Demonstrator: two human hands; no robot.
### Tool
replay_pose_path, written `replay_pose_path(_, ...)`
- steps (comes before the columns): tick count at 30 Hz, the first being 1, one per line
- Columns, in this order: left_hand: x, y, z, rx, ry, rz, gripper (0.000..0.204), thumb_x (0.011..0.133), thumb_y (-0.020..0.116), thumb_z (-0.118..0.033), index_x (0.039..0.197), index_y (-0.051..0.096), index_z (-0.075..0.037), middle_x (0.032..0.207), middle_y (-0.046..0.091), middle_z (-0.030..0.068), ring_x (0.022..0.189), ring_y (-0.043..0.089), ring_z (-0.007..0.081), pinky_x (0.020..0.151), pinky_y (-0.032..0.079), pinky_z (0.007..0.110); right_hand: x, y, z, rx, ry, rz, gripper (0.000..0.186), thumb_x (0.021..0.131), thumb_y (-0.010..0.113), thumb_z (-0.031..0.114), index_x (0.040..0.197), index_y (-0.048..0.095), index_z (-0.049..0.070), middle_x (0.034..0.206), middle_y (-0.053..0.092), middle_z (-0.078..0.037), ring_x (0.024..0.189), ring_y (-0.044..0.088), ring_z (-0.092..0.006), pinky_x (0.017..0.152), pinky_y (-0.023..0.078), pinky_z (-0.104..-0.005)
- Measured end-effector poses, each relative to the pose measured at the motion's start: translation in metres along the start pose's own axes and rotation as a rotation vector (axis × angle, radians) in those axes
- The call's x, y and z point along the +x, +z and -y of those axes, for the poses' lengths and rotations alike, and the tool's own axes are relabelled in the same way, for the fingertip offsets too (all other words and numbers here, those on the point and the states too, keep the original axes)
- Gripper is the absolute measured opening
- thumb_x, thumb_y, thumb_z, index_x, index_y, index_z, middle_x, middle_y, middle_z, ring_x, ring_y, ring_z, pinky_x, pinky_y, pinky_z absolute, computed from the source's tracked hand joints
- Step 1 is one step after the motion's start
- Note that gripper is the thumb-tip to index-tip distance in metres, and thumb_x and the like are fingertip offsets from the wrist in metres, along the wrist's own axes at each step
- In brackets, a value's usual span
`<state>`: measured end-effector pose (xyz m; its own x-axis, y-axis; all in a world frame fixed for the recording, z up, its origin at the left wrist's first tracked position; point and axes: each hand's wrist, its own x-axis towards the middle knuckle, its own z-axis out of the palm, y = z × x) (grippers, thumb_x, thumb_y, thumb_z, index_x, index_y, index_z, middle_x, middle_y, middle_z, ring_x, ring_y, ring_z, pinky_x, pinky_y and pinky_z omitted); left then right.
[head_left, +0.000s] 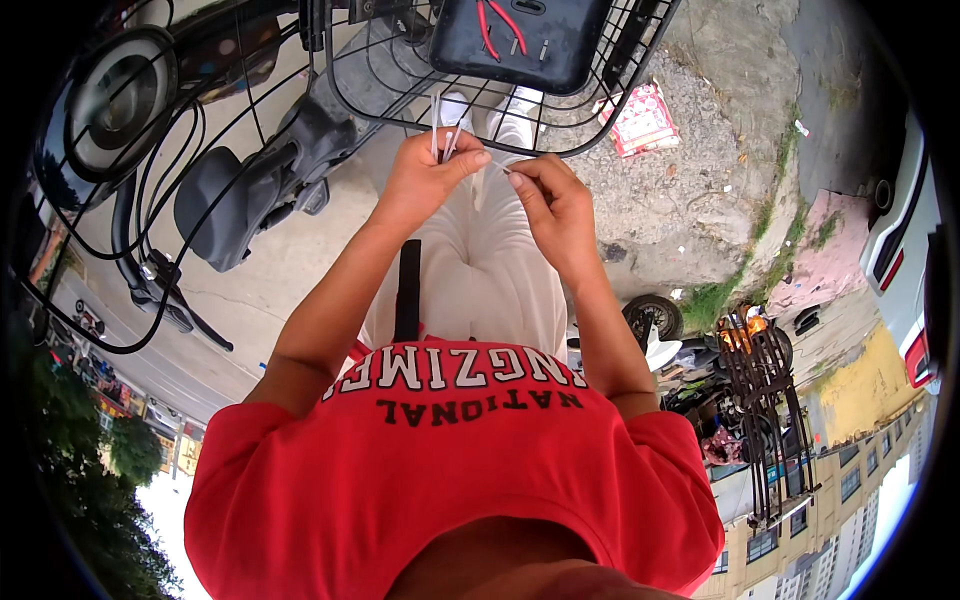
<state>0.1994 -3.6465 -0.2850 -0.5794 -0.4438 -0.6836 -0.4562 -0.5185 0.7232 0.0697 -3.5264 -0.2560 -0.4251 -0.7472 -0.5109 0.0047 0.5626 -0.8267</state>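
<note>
My left hand (425, 178) is closed around a small bunch of thin white plastic strips (441, 128) that stick up past my fingers. My right hand (552, 200) pinches the end of one thin white strip (498, 170) between thumb and forefinger, a little apart from the left hand. Both hands are held just below the front rim of a black wire basket (372, 92). Inside the basket sits a black tray (570, 45) holding red-handled pliers (497, 25).
A scooter's handlebar, cables and dark seat (225, 205) fill the left. My white shoes (515, 110) stand on concrete below the basket. A red-and-white packet (640, 120) lies on gravel to the right. Another parked scooter (720, 350) and a white car (905, 250) are further right.
</note>
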Motion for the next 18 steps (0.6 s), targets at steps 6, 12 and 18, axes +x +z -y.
replay_pose_path(6, 0.032, 0.008, -0.031, 0.317, 0.029, -0.018, 0.017, 0.079, 0.065, -0.018, 0.075, 0.059, -0.003, 0.062, 0.050, -0.0042, 0.058, 0.041, 0.0049, 0.052, 0.035, 0.022, 0.012, -0.039, -0.037, 0.797, 0.158, -0.500, 0.011, 0.088, 0.052, 0.013, 0.088, 0.053, 0.002, 0.061, 0.041, 0.004, 0.045, 0.025, -0.0011, 0.038, 0.020, -0.0182)
replay_pose_path(12, 0.169, 0.030, -0.003, 0.771, 0.017, 0.341, 0.035, 0.073, 0.069, -0.032, 0.068, 0.057, -0.001, 0.056, 0.050, 0.0030, 0.054, 0.047, 0.0120, 0.052, 0.037, 0.029, 0.072, -0.032, -0.128, 1.076, 0.426, -0.384, 0.009, 0.087, 0.053, 0.013, 0.087, 0.054, 0.003, 0.061, 0.044, 0.005, 0.042, 0.027, -0.0013, 0.035, 0.018, -0.0182)
replay_pose_path(18, 0.216, 0.013, 0.045, 1.056, 0.092, 0.321, 0.036, 0.068, 0.072, -0.036, 0.074, 0.061, -0.002, 0.064, 0.058, 0.0086, 0.062, 0.055, 0.0222, 0.059, 0.043, 0.034, 0.104, 0.000, -0.142, 1.042, 0.347, -0.423, 0.021, 0.076, 0.067, 0.008, 0.072, 0.048, 0.016, 0.055, 0.040, 0.011, 0.040, 0.030, -0.0004, 0.033, 0.017, -0.0189)
